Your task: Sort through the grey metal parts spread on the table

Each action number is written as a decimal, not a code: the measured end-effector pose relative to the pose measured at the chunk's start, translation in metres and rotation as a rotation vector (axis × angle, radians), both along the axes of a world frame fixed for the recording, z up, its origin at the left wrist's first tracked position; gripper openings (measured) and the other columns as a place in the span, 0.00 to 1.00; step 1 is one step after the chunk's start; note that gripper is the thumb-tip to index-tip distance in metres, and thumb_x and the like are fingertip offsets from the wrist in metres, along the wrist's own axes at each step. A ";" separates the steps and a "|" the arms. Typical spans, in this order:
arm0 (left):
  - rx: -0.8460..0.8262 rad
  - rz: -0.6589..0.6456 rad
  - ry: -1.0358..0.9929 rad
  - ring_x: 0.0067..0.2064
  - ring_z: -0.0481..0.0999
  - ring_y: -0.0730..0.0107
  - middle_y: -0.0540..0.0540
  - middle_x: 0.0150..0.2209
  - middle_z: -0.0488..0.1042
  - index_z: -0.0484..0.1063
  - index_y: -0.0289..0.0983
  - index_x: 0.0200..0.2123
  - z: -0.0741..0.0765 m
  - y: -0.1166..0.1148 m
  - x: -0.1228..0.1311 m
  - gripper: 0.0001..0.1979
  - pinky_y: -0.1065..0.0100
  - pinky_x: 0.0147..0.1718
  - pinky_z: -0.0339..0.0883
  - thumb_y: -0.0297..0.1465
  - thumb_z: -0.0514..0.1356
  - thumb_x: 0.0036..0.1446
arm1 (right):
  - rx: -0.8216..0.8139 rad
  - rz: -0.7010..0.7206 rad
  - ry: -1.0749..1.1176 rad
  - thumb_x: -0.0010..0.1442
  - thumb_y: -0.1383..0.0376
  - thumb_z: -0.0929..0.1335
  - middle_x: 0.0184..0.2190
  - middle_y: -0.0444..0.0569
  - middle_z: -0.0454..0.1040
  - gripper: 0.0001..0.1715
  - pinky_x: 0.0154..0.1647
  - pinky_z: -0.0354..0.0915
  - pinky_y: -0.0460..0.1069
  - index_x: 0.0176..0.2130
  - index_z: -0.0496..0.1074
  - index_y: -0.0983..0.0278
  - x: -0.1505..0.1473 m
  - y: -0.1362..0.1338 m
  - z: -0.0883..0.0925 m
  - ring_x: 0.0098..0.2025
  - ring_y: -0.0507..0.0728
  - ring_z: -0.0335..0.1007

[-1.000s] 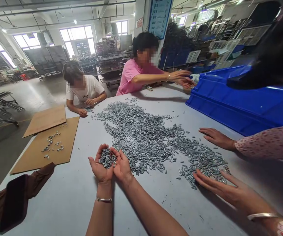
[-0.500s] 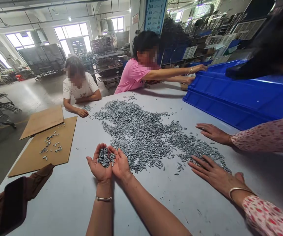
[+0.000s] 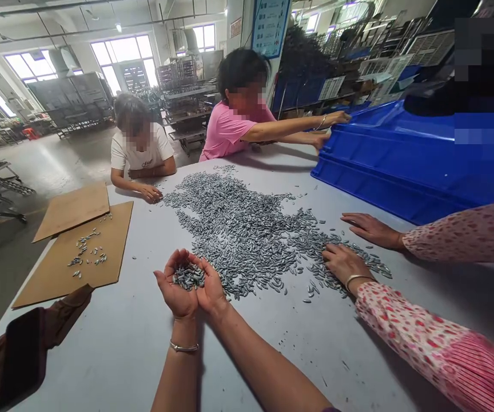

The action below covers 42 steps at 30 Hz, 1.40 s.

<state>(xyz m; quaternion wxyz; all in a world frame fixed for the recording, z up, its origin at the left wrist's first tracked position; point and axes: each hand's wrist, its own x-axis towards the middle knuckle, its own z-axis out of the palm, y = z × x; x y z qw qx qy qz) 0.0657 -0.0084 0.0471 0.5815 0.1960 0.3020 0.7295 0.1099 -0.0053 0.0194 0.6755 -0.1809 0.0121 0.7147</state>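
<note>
My left hand [image 3: 178, 298] and my right hand [image 3: 211, 293] meet side by side, palms up, in a cup at the near edge of the pile. A heap of small grey, pointed oval pieces [image 3: 188, 277] rests in the cup, its underside hidden by my palms and fingers. My left wrist wears a silver bangle [image 3: 184, 347]. Just beyond my fingers, a broad loose pile [image 3: 247, 229] of the same glossy pieces spreads across the white table [image 3: 114, 355].
At right, a co-worker's hand [image 3: 345, 263] lies on the pile; that person's other hand [image 3: 373, 230] rests beyond. A person in pink [image 3: 230, 129] grips a blue crate [image 3: 393, 166]. Another's hand [image 3: 150, 193] touches pieces. Cardboard [image 3: 110, 252] and a phone [image 3: 22, 357] are left.
My cupped hands have shifted slightly, still holding pieces. The co-worker's nearer hand at right has moved forward onto the pile. The blue crate has moved slightly left.
</note>
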 end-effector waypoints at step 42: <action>-0.326 -0.158 -0.309 0.60 0.70 0.60 0.40 0.55 0.74 0.76 0.34 0.45 -0.026 0.000 0.014 0.20 0.58 0.60 0.61 0.36 0.47 0.67 | 0.040 -0.085 -0.035 0.59 0.64 0.65 0.43 0.46 0.80 0.15 0.50 0.71 0.49 0.44 0.77 0.64 0.029 0.002 0.010 0.45 0.53 0.76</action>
